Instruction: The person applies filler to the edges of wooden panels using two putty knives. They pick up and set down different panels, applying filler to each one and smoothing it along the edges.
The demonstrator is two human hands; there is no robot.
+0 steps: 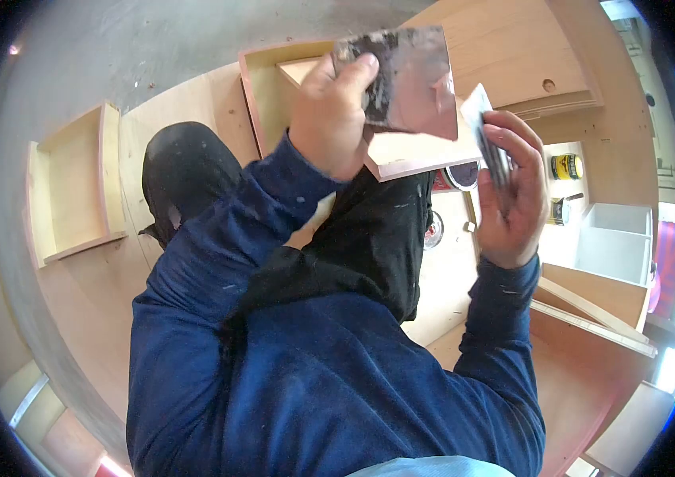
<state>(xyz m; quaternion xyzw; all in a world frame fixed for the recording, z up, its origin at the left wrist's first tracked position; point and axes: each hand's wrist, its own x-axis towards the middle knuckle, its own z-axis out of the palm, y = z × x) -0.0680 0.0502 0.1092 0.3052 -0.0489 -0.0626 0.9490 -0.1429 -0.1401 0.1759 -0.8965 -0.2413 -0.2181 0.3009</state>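
Observation:
My left hand (329, 119) is closed on a flat, square metal plate (426, 87) that looks like a putty scraper. Its thumb lies on the upper face, which carries dark stains and a pinkish smear or reflection. To the right, my right hand (520, 199) grips a second thin, flat scraper (476, 109), seen nearly edge-on with a pale blade on top. Part of this scraper is hidden by the fingers. The two tools are close together but apart, raised above a wooden drawer (413, 163) with a pinkish edge.
A shallow wooden drawer (75, 195) lies at the far left. Beyond my hands is a large wooden panel (504, 48). Right of my knee stand an open can (462, 176), a yellow-and-black jar (566, 167) and a white box (615, 238). Wooden strips (591, 318) lie lower right.

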